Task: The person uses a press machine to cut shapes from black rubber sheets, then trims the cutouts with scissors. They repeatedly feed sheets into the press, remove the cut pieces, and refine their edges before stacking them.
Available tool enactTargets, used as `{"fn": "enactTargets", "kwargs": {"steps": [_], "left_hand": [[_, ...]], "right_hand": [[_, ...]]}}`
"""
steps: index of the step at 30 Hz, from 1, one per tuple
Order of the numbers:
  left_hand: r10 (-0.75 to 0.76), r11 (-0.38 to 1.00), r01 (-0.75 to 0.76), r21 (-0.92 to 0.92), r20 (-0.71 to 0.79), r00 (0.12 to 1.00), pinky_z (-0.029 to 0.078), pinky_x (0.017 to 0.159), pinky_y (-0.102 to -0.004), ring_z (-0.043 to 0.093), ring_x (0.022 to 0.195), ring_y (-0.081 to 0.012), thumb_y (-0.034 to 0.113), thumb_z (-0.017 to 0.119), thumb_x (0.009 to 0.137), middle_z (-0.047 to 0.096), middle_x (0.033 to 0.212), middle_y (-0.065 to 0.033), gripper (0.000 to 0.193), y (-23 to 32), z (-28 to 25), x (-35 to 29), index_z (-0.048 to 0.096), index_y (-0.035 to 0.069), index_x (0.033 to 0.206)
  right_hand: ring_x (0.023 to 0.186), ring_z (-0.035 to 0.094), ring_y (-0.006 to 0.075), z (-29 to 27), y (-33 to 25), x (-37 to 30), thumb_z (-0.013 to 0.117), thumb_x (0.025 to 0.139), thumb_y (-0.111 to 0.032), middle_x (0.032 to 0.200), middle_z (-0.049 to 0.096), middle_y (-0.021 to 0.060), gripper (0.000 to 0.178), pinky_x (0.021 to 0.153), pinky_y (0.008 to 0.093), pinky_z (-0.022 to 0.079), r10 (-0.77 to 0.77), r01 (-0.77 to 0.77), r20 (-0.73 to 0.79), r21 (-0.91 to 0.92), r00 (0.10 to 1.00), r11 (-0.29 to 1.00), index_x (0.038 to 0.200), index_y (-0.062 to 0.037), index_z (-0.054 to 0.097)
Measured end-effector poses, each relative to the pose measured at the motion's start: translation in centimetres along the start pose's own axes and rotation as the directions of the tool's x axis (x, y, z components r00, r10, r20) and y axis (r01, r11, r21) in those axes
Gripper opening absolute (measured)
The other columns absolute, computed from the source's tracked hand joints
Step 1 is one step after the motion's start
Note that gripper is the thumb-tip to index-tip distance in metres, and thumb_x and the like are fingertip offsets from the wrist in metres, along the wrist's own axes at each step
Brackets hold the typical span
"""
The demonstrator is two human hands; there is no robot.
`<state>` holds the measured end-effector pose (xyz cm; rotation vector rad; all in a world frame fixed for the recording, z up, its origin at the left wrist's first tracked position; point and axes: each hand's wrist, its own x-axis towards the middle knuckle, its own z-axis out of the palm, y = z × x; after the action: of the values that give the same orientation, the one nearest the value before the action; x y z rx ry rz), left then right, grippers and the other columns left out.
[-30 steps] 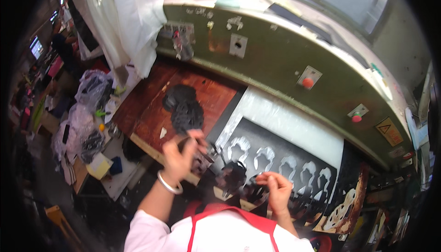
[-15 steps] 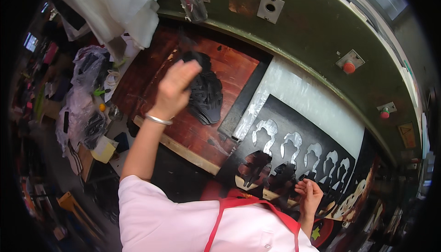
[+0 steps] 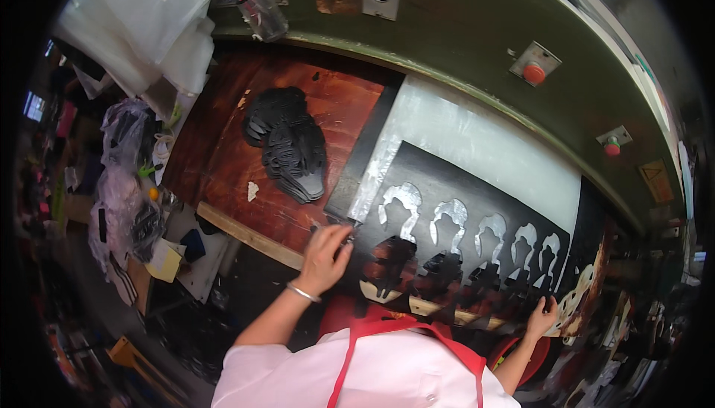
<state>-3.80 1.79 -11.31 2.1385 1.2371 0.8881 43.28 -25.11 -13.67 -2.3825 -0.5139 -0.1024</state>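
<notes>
Black sheet (image 3: 473, 201) at 4 o'clock, prob held both ends to stay straight. L hand (image 3: 325, 260) nearly closed, pinching its 9 o'clock edge afaict; R hand (image 3: 541, 321) half-curled at 5, can't tell grip.

A workshop: a push-button machine (image 3: 447, 43) lines the far edge of a wooden board (image 3: 346, 103), near a perforated black sheet (image 3: 447, 181).

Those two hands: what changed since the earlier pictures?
The left hand went from over the stack of black pieces to the left edge of the black sheet; the right hand moved rightward to its right end. Their grip is unclear. Stack and sheet look unmoved.
</notes>
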Motion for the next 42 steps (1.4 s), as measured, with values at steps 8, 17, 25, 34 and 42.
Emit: {"fn": "enactTargets", "kwargs": {"steps": [8,17,25,34,42], "left_hand": [[-0.399,0.793,0.39,-0.468,0.084,0.913,0.043,0.063,-0.0202,0.05,0.063,-0.0063,0.011,0.066,0.087,0.054,0.07,-0.0048,0.047,6.4,1.6,-0.5,0.05,-0.001,0.128],[0.566,0.792,-0.286,-0.539,0.473,0.675,0.048,0.055,-0.0428,0.06,0.059,-0.0344,0.014,0.066,0.083,0.058,0.064,-0.0151,0.033,15.3,4.3,0.6,0.059,0.002,0.114],[0.94,0.314,-0.258,-0.914,0.262,0.218,0.046,0.054,-0.0419,0.057,0.058,-0.0341,0.018,0.064,0.086,0.056,0.063,-0.015,0.022,20.4,10.2,-2.1,0.056,-0.001,0.092],[0.883,0.344,-0.112,-0.932,0.362,-0.299,0.047,0.049,-0.0384,0.059,0.052,-0.0311,0.02,0.064,0.086,0.054,0.055,-0.0126,0.046,22.6,9.4,-16.6,0.05,0.003,0.127],[0.548,0.562,0.047,-0.826,0.329,-0.769,0.049,0.058,-0.0267,0.063,0.06,-0.0149,0.007,0.058,0.091,0.063,0.067,-0.0086,0.037,17.1,4.0,-35.4,0.052,-0.003,0.126]], "right_hand": [[0.078,0.055,0.0063,-2.3,5.3,0.8,0.063,0.093,-0.019,0.091,0.062,0.0017,0.029,0.064,0.0199,0.042,0.17,-0.223,0.147,0.544,0.974,0.809,0.113,0.0025,0.061],[0.042,0.028,0.0034,-19.3,7.5,-20.3,0.056,0.097,-0.021,0.052,0.031,-0.0055,0.022,0.043,0.0219,0.028,0.547,-0.426,0.004,0.632,0.837,0.648,0.093,0.0005,0.061],[0.047,0.034,0.0115,-28.1,1.3,-46.7,0.057,0.093,-0.024,0.057,0.037,0.0006,0.021,0.042,0.0277,0.031,0.902,-0.508,-0.342,0.746,0.262,0.43,0.078,-0.0083,0.055],[0.05,0.038,0.0083,-24.2,-11.2,-70.8,0.054,0.095,-0.017,0.059,0.043,-0.0014,0.024,0.046,0.0266,0.033,0.808,-0.446,-0.538,0.8,-0.239,0.4,0.109,0.0004,0.062],[0.043,0.039,0.0037,-18.2,-23.2,-93.6,0.063,0.09,-0.01,0.056,0.051,-0.0044,0.019,0.04,0.0215,0.031,0.506,-0.495,-0.611,0.791,-0.609,0.359,0.105,0.0001,0.069]]}}
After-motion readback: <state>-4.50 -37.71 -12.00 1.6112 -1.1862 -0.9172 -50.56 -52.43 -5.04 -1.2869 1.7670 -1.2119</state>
